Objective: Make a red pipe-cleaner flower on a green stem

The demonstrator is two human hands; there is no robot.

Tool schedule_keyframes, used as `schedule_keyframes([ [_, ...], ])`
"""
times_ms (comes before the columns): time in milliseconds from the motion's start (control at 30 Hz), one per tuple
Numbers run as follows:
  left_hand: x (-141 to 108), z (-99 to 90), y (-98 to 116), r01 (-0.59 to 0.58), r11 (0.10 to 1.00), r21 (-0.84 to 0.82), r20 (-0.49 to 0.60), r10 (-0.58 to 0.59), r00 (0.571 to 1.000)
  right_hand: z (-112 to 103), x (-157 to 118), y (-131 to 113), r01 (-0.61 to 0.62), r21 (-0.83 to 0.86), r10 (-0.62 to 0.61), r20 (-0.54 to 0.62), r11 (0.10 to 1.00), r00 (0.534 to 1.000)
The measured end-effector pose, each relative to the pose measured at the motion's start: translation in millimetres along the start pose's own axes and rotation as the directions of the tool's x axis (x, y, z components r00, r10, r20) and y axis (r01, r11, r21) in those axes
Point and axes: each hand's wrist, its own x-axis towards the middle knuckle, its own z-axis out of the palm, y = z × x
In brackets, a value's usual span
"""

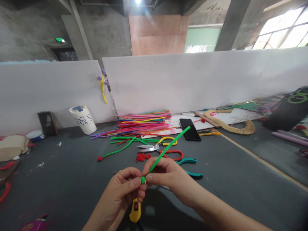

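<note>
Between my two hands is a green pipe cleaner [168,147], its long straight end pointing up and to the right. My left hand [125,187] pinches the small coiled green end. The fingers of my right hand [166,171] are closed on the stem just beside that coil. Something small and yellow shows under the coil, too little to name. Below my hands lies a yellow tool with a red switch [135,210]. Just beyond them are red fuzzy clippings [143,157], scissors with yellow and red handles [154,147] and teal-handled pliers [190,161].
A pile of coloured pipe cleaners [144,123] lies at the back, with a green stem with a red tip [117,150] before it. A black phone [190,130], a white cup [83,120] and a straw-coloured curved piece [231,126] stand or lie near the white partition [180,83].
</note>
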Motion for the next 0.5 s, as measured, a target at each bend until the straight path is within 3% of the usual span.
schedule_keyframes([
  [133, -0.9, -2.1, -0.3, 0.058, 0.998, 0.008, 0.056, -0.058, 0.997, -2.0, 1.4, -1.0, 0.066, -0.097, -0.066, 0.010, 0.993, 0.998],
  [267, -5.1, 0.3, 1.0, 0.039, 0.999, -0.006, 0.076, -0.039, 0.996, -3.1, 2.2, 2.2, 0.128, -0.178, -0.122, 0.042, 0.976, 0.992],
  [400, -9.5, 9.3, -1.9, -0.069, 0.995, -0.077, -0.065, 0.064, 0.996, 1.4, -1.1, 8.3, 0.246, -0.265, -0.255, 0.000, 0.933, 0.967],
  [500, -8.2, 13.2, -7.3, -0.122, 0.987, -0.103, -0.157, 0.105, 0.982, 5.9, -5.6, 12.6, 0.416, -0.451, -0.456, 0.022, 0.790, 0.890],
])
